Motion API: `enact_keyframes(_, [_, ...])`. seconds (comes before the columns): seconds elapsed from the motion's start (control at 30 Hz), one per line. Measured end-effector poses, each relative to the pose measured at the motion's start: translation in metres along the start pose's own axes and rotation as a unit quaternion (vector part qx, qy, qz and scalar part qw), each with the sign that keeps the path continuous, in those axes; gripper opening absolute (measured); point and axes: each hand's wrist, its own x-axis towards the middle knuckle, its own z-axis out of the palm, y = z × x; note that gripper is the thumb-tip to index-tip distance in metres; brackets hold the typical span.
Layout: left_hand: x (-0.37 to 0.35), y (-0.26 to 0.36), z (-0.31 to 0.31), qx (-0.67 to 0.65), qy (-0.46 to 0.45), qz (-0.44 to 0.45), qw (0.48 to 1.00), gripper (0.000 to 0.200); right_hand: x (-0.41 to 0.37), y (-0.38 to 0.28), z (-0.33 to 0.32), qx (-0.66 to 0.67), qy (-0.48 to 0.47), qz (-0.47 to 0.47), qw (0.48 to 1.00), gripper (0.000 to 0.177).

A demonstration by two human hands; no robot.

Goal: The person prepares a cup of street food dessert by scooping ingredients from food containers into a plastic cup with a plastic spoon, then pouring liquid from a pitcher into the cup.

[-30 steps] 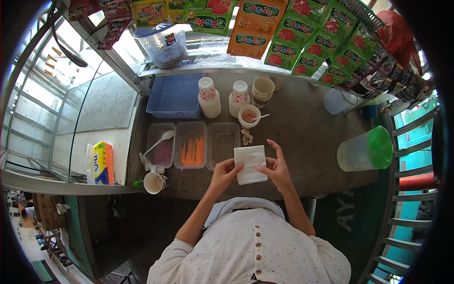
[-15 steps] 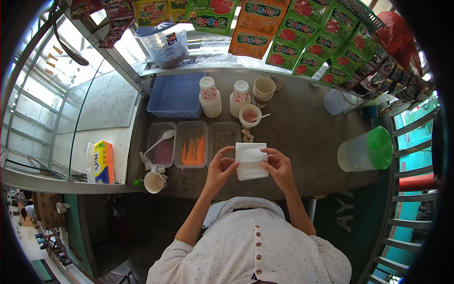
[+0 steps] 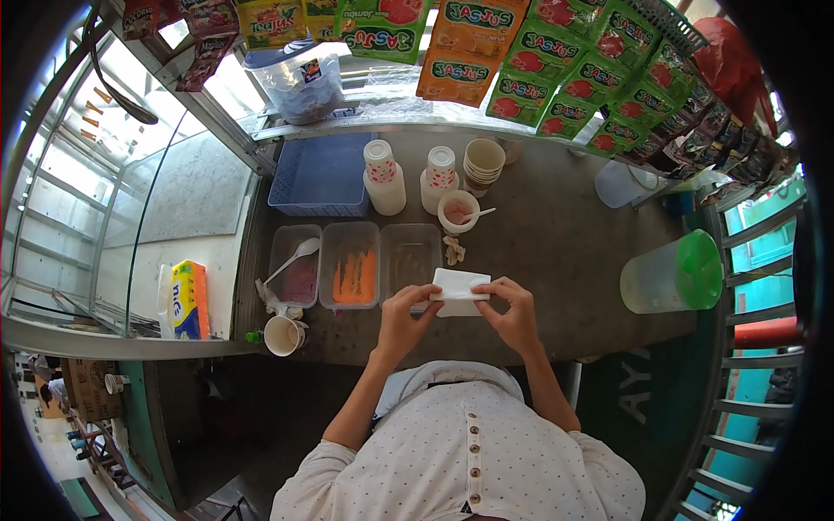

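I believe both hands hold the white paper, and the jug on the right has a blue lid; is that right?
Not quite: the head view shows the jug has a green lid. The left hand and right hand do hold the white paper.

I see the left hand [image 3: 402,319] and the right hand [image 3: 512,313] pinching a folded white paper [image 3: 458,285] between them, over the brown counter [image 3: 556,252]. A clear tub [image 3: 350,265] with orange stuff sits near it.

Green-lidded jug [image 3: 673,275] stands right of three tubs [image 3: 352,265].
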Motion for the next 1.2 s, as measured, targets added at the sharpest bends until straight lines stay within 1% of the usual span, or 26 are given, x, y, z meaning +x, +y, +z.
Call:
enact_keyframes(0.03, [0.0,0.001,0.0,0.034,0.002,0.018,0.999,0.023,0.0,0.0,0.0,0.0,0.0,0.0,1.0,0.021])
enact_keyframes(0.13, [0.001,0.0,-0.001,0.05,0.001,0.032,0.998,0.017,0.0,0.002,0.002,0.007,0.002,0.003,1.0,0.017])
enact_keyframes(0.2, [0.001,-0.002,0.0,0.038,0.008,0.04,0.998,0.016,0.0,0.002,0.002,0.025,0.023,-0.002,0.999,0.013])
enact_keyframes(0.27, [0.001,-0.007,0.002,0.027,0.014,0.049,0.998,0.015,0.001,0.008,0.002,0.031,0.025,-0.001,0.999,0.013])
enact_keyframes(0.3, [0.001,-0.01,0.004,-0.126,-0.013,-0.027,0.992,0.016,0.001,0.011,0.003,0.037,0.027,-0.001,0.999,0.014])
enact_keyframes(0.33, [0.002,-0.013,0.005,-0.275,-0.04,-0.102,0.955,0.018,0.0,0.013,0.005,0.037,0.028,0.0,0.999,0.014])
enact_keyframes(0.37, [0.002,-0.015,0.004,-0.275,-0.041,-0.103,0.955,0.018,-0.001,0.015,0.007,0.121,0.015,0.055,0.991,0.014])
enact_keyframes(0.4, [0.002,-0.017,0.0,-0.281,-0.08,-0.137,0.947,0.018,-0.002,0.017,0.008,0.203,0.003,0.109,0.973,0.014])
enact_keyframes(0.43, [0.003,-0.018,-0.001,-0.285,-0.119,-0.172,0.935,0.017,-0.002,0.018,0.008,0.203,0.003,0.109,0.973,0.014])
enact_keyframes(0.47, [0.003,-0.018,0.0,-0.285,-0.119,-0.172,0.935,0.017,-0.001,0.019,0.007,0.247,-0.022,0.163,0.955,0.015])
enact_keyframes(0.5, [0.003,-0.017,0.001,-0.291,-0.112,-0.201,0.929,0.019,-0.001,0.021,0.007,0.29,-0.047,0.216,0.931,0.016])
enact_keyframes(0.53, [0.003,-0.017,0.003,-0.296,-0.105,-0.229,0.921,0.021,-0.002,0.023,0.008,0.29,-0.048,0.216,0.931,0.016])
enact_keyframes(0.57, [0.004,-0.015,0.003,-0.297,-0.105,-0.23,0.921,0.021,-0.002,0.026,0.01,0.286,-0.039,0.204,0.935,0.017])
enact_keyframes(0.63, [0.004,-0.01,0.003,-0.355,-0.112,-0.25,0.894,0.022,-0.003,0.033,0.013,0.282,-0.03,0.191,0.94,0.018])
enact_keyframes(0.7, [0.003,-0.014,0.005,-0.357,-0.114,-0.242,0.895,0.023,-0.003,0.035,0.016,0.256,0.013,0.175,0.951,0.017])
enact_keyframes(0.73, [0.003,-0.015,0.006,-0.359,-0.117,-0.233,0.896,0.024,-0.003,0.033,0.014,0.256,0.013,0.175,0.951,0.017])
enact_keyframes(0.8, [0.003,-0.016,0.005,-0.356,-0.121,-0.236,0.896,0.025,-0.001,0.025,0.009,0.29,-0.03,0.207,0.934,0.018])
enact_keyframes(0.87, [0.004,-0.014,0.004,-0.352,-0.126,-0.239,0.896,0.026,0.0,0.027,0.009,0.285,-0.03,0.206,0.936,0.017])
enact_keyframes(0.93, [0.005,-0.009,0.002,-0.319,-0.141,-0.234,0.908,0.03,0.0,0.03,0.01,0.28,-0.03,0.205,0.938,0.017])
enact_keyframes(1.03, [0.004,-0.013,0.004,-0.33,-0.157,-0.226,0.903,0.035,0.0,0.03,0.012,0.255,-0.019,0.197,0.947,0.017])
enact_keyframes(1.13, [0.003,-0.013,0.005,-0.345,-0.135,-0.236,0.898,0.034,0.0,0.025,0.011,0.261,-0.017,0.215,0.941,0.017])
enact_keyframes(1.2, [0.003,-0.014,0.006,-0.347,-0.129,-0.23,0.9,0.034,-0.001,0.024,0.009,0.246,-0.036,0.217,0.944,0.018])
